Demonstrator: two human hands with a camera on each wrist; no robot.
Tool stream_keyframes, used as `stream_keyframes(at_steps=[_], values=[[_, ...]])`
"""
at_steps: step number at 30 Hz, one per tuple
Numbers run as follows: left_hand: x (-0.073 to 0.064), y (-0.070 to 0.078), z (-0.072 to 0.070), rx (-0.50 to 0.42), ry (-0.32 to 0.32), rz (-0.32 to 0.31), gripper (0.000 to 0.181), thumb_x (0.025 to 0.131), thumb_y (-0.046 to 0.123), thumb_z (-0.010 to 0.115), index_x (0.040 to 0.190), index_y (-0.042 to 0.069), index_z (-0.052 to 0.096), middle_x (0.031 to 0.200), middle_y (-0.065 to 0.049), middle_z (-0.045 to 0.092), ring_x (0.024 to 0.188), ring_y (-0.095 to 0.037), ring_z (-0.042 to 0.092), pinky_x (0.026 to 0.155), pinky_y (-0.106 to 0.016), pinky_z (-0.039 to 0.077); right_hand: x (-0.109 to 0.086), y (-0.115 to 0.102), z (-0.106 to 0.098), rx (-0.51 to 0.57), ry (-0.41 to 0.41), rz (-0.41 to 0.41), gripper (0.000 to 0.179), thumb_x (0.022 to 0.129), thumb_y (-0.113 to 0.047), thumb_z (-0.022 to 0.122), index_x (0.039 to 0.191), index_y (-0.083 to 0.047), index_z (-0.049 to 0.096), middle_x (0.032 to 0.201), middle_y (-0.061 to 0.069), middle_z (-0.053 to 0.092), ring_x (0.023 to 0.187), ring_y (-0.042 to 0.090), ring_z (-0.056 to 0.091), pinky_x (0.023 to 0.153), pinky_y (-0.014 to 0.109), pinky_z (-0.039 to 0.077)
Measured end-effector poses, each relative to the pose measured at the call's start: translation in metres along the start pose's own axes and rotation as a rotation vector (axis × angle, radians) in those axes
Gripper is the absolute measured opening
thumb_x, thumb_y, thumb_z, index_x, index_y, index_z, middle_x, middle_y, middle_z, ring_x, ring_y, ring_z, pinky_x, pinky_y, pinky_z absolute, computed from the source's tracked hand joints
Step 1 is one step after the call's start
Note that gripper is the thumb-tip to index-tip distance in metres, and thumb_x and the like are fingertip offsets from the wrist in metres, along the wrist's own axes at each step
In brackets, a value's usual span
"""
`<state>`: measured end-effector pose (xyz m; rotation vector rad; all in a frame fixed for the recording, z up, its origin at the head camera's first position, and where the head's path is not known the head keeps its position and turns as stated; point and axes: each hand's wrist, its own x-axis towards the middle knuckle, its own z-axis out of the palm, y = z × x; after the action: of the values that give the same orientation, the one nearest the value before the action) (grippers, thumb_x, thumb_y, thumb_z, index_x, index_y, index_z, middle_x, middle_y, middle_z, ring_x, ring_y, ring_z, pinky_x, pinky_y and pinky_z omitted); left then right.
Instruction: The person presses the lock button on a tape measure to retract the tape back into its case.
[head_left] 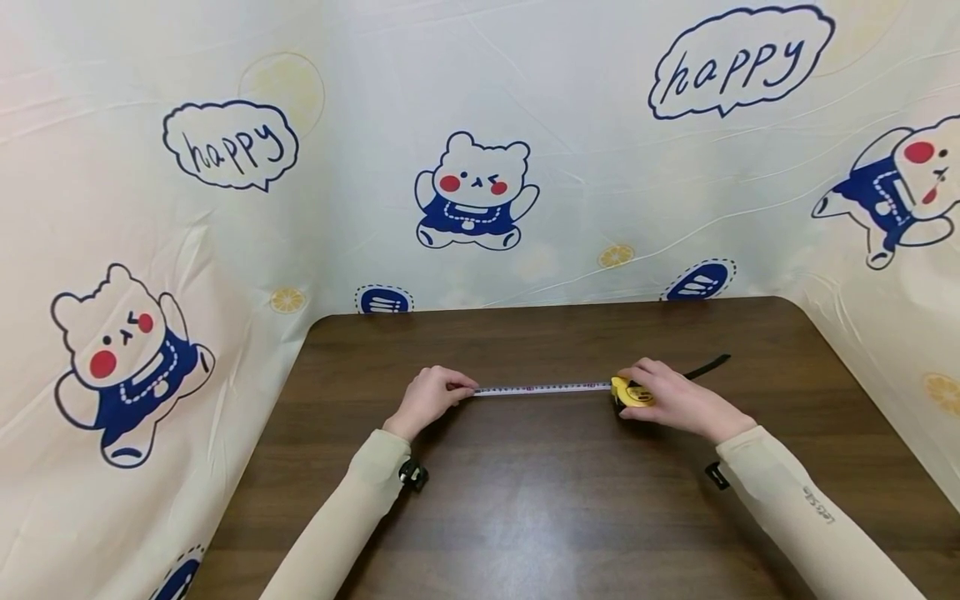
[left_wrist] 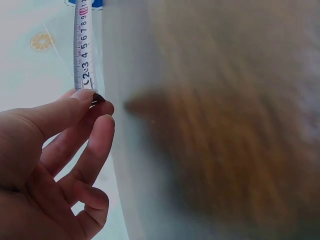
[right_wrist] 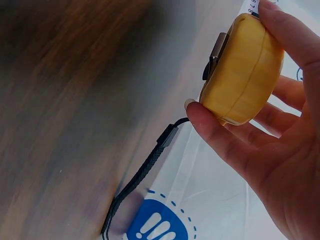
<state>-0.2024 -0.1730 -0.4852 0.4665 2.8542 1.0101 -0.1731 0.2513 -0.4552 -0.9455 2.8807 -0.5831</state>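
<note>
A yellow tape measure [head_left: 635,394] is in my right hand [head_left: 675,398], whose thumb and fingers grip its rounded case [right_wrist: 245,70]. From the case a white blade [head_left: 543,389] with printed numbers runs straight to the left. My left hand [head_left: 429,400] pinches the blade's end between thumb and forefinger; in the left wrist view the low numbers of the blade [left_wrist: 84,50] show just past the thumb, and a dark end tip [left_wrist: 98,99] sticks out at the fingertips. A black wrist strap [right_wrist: 142,172] hangs from the case, trailing to the back right in the head view.
Both hands are over a dark brown wooden table [head_left: 525,500] with rounded back corners. A pale curtain [head_left: 585,108] printed with cartoon bears stands behind it and on both sides. Dark devices sit at both wrists, one a black wrist mount [head_left: 413,474].
</note>
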Motion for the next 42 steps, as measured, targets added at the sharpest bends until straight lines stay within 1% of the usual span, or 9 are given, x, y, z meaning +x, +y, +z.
stream_keyframes(at_steps=[3,8,14,17,21,25,29,35,42], values=[[0.002,0.002,0.001,0.000,-0.003,0.008,0.011,0.096,0.018,0.077,0.103,0.020,0.085,0.100,0.001,0.079,0.066,-0.007,0.066,0.070,-0.033,0.055,0.002,-0.002,0.000,0.007,0.008,0.001,0.056,0.091,-0.035,0.082,0.132,-0.002,0.065,0.119,0.011,0.062,0.102,0.023,0.058,0.088,0.046,0.054],[0.005,0.007,0.002,0.003,-0.002,0.035,0.012,0.097,0.018,0.076,0.104,0.019,0.085,0.104,-0.001,0.079,0.070,-0.006,0.066,0.071,-0.034,0.056,0.006,-0.004,0.003,-0.015,0.029,-0.021,0.053,0.092,-0.033,0.082,0.132,-0.003,0.065,0.118,0.009,0.062,0.102,0.021,0.058,0.087,0.044,0.053],[0.008,0.012,0.005,0.010,-0.007,0.027,0.012,0.097,0.019,0.076,0.105,0.020,0.085,0.106,0.001,0.079,0.078,-0.006,0.067,0.073,-0.034,0.057,0.009,-0.007,0.005,-0.012,0.032,-0.021,0.053,0.093,-0.036,0.080,0.133,-0.004,0.065,0.119,0.008,0.062,0.102,0.020,0.057,0.087,0.043,0.053],[0.009,0.015,0.006,0.004,-0.006,0.024,0.012,0.097,0.019,0.076,0.105,0.021,0.085,0.106,0.001,0.079,0.083,-0.010,0.070,0.076,-0.035,0.058,0.011,-0.008,0.006,-0.003,0.031,-0.014,0.054,0.093,-0.036,0.080,0.134,-0.004,0.065,0.119,0.007,0.061,0.103,0.020,0.057,0.088,0.043,0.053],[0.011,0.019,0.007,0.004,-0.001,0.040,0.012,0.097,0.019,0.076,0.105,0.020,0.085,0.106,0.001,0.079,0.093,-0.015,0.073,0.082,-0.039,0.059,0.015,-0.011,0.008,-0.008,0.046,-0.025,0.054,0.092,-0.034,0.081,0.134,-0.004,0.065,0.119,0.008,0.062,0.103,0.020,0.057,0.088,0.043,0.053],[0.013,0.022,0.009,0.009,0.000,0.059,0.013,0.097,0.019,0.075,0.106,0.019,0.084,0.108,0.000,0.079,0.099,-0.019,0.074,0.088,-0.042,0.058,0.019,-0.014,0.009,-0.011,0.068,-0.040,0.054,0.091,-0.033,0.083,0.133,-0.003,0.065,0.118,0.009,0.062,0.103,0.021,0.058,0.088,0.042,0.053],[0.014,0.026,0.011,0.006,0.004,0.076,0.013,0.098,0.019,0.075,0.106,0.018,0.084,0.107,0.000,0.079,0.099,-0.019,0.074,0.090,-0.043,0.058,0.022,-0.017,0.010,-0.002,0.067,-0.033,0.055,0.091,-0.034,0.083,0.133,-0.004,0.065,0.119,0.008,0.062,0.103,0.021,0.058,0.089,0.042,0.053],[0.015,0.030,0.014,-0.011,0.001,0.083,0.013,0.098,0.019,0.074,0.106,0.018,0.084,0.106,0.000,0.079,0.096,-0.018,0.073,0.088,-0.043,0.058,0.024,-0.021,0.012,0.015,0.061,-0.018,0.054,0.091,-0.034,0.083,0.133,-0.005,0.065,0.119,0.008,0.062,0.103,0.021,0.058,0.089,0.043,0.054],[0.017,0.035,0.019,-0.013,0.001,0.092,0.013,0.099,0.020,0.074,0.107,0.019,0.084,0.106,0.001,0.079,0.096,-0.017,0.073,0.088,-0.041,0.058,0.028,-0.026,0.015,0.017,0.079,-0.027,0.055,0.090,-0.035,0.084,0.132,-0.005,0.066,0.118,0.007,0.062,0.103,0.020,0.058,0.089,0.041,0.054]])
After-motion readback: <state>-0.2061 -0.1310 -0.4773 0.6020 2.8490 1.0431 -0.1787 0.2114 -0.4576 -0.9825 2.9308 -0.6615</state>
